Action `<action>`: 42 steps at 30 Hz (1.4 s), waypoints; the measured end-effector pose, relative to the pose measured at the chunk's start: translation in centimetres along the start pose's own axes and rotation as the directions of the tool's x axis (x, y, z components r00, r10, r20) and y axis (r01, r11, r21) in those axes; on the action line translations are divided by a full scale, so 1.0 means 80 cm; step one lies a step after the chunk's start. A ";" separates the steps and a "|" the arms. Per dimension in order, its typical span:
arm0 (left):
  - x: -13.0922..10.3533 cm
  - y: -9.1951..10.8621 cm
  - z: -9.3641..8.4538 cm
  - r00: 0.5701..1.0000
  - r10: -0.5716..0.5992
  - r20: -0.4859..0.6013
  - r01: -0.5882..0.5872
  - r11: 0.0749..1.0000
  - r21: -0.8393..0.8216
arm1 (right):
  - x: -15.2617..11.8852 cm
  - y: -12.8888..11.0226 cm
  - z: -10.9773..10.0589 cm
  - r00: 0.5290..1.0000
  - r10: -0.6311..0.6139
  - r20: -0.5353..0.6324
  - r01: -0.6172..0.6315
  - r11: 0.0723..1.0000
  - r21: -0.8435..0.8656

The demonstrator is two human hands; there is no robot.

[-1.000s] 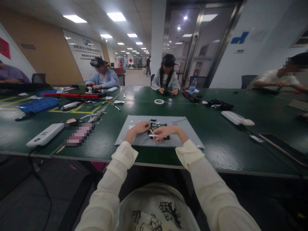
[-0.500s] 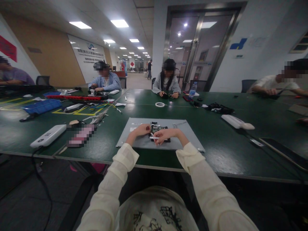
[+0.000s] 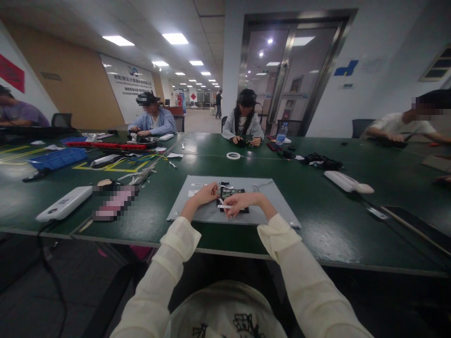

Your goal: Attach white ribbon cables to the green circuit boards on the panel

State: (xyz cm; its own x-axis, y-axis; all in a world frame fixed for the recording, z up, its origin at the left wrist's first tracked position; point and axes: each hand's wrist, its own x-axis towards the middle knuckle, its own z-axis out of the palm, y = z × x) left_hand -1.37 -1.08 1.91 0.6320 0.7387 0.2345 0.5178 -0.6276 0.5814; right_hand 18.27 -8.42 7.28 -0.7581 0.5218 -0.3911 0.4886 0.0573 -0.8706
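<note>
A green circuit board in a black frame lies on a grey panel on the table before me. My left hand is at the board's left edge, its fingers pinched together; what they hold, if anything, is too small to make out. Over the board's near side bends my right hand, closed on a thin white strip that sticks out to the left. The hand hides part of the board. A small black piece sits just beyond the frame.
Left of the panel are a pink phone-shaped item, a white power bank-like box with a cable, and a blue tray. A tape roll lies ahead. Another white device is at right. Several people sit around the table.
The view has tilted slightly, so the table appears a little lower. Both hands stay at the board, with the white strip still in my right hand.
</note>
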 end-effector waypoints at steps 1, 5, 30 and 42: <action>0.000 -0.001 0.001 1.000 0.004 -0.022 -0.004 1.000 0.006 | 0.000 0.001 0.000 1.000 -0.002 0.001 0.002 1.000 0.000; 0.001 -0.001 0.002 0.996 0.018 -0.082 -0.015 0.999 0.047 | 0.000 0.000 0.001 1.000 -0.015 -0.002 0.015 1.000 0.002; 0.000 -0.007 0.001 0.995 0.092 0.035 -0.092 0.996 -0.004 | -0.048 0.028 -0.019 0.724 -0.016 -0.690 0.222 0.952 0.211; 0.001 -0.009 0.007 0.997 0.073 -0.003 -0.073 0.997 0.037 | -0.045 0.059 -0.012 0.495 0.066 -0.866 0.127 0.981 0.148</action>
State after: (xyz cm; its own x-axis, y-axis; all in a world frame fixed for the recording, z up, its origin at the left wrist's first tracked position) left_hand -1.39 -0.65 1.07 0.6666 0.6915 0.2785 0.4913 -0.6885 0.5335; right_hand 23.72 -9.18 4.84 0.0310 0.9995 0.0069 0.3195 -0.0034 -0.9476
